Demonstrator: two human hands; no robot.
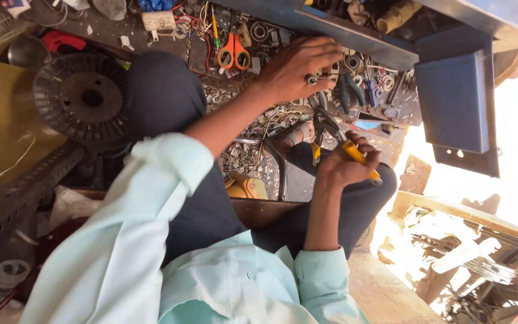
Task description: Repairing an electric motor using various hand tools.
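Sleeves: two, pale mint-green shirt (211, 282), nearest the camera; the left one rolled above the elbow.
Trousers: dark, knees drawn up under both arms.
Right hand (344, 165): one, fingers wrapped around the yellow-handled pliers (338, 139); the handles lie in the palm, the dark steel jaws point up toward the bench.
Left hand (298, 67): one, stretched out over the bench, fingers curled and pinching a small metal nut (312, 79) between thumb and fingertips.
Yellow casing (244, 187): one, rounded, partly hidden between the knees; kind cannot be told.
Rotor disc (82, 96): one, dark, round, slotted rim, lying left of the knee on a yellow surface.
Bench clutter (253, 138): loose washers, nuts and wire scraps, too many and too small to count.
Blue-handled pliers (350, 90): one pair, just right of the left hand.
Scissors (234, 53): one pair, orange handles, just left of the left hand.
Label tag (158, 21): one, small cream rectangle at the far edge, print too small to tell.
Steel bracket (454, 102): one, blue-grey plate, far right.
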